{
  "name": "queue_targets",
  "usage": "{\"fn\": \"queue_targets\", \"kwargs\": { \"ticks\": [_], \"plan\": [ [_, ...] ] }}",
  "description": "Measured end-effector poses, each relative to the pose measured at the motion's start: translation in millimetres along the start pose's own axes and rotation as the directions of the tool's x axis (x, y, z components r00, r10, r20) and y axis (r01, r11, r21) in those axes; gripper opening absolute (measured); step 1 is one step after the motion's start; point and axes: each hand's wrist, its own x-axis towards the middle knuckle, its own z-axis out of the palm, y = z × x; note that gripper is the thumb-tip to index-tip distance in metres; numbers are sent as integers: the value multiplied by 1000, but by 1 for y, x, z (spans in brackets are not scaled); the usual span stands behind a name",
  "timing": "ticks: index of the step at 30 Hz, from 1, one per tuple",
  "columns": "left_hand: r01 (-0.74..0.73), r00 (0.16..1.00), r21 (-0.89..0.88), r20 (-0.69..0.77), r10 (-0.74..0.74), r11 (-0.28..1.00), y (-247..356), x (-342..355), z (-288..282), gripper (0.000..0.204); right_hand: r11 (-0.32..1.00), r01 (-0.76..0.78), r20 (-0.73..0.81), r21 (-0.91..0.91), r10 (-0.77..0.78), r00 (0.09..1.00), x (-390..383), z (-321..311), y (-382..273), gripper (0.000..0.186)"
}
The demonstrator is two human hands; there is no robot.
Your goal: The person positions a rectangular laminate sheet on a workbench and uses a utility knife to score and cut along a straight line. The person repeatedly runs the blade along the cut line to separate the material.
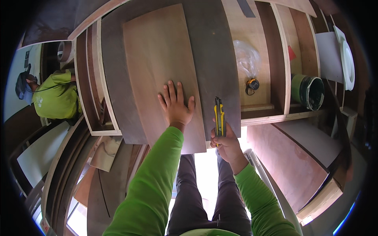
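Note:
My left hand [176,109] lies open, fingers spread, on a brown wooden panel [155,47], which rests on a larger dark grey board [214,43]. My right hand [225,145] is closed round a yellow and black utility knife [219,118], held upright in the view, just right of the brown panel's edge and over the grey board. Whether its blade is out is too small to tell. A tape measure [252,84] and a crumpled clear plastic bag [246,57] lie to the right inside a wooden frame.
Open wooden frames [286,59] flank the boards, with a green bucket [299,88] at the right. Loose panels [291,169] stand low at both sides. At the left, a person [55,96] in a green shirt and dark cap is beside a frame.

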Motion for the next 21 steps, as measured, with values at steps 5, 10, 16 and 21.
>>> {"fn": "queue_targets", "kwargs": {
  "ticks": [5, 10, 16, 21],
  "plan": [
    [11, 1000, -6, 29, -10, 1000, 0, 1, -3, 74, 999, -16, -4, 39, 16, 1000, 12, 12, -10, 66],
    [16, 998, 4, 54, -16, 1000, 0, 2, -3, 73, 998, -28, -28, 52, 29, 999, 21, 6, -16, 67],
    [7, 998, 5, 56, -8, 1000, 0, 2, -3, 73, 997, -43, -53, 63, 46, 998, 28, 7, -25, 61],
    [-1, 998, 17, 61, 0, 1000, 0, 2, -2, 74, 993, -59, -61, 104, 65, 996, 32, 13, -31, 55]
  ]
}}
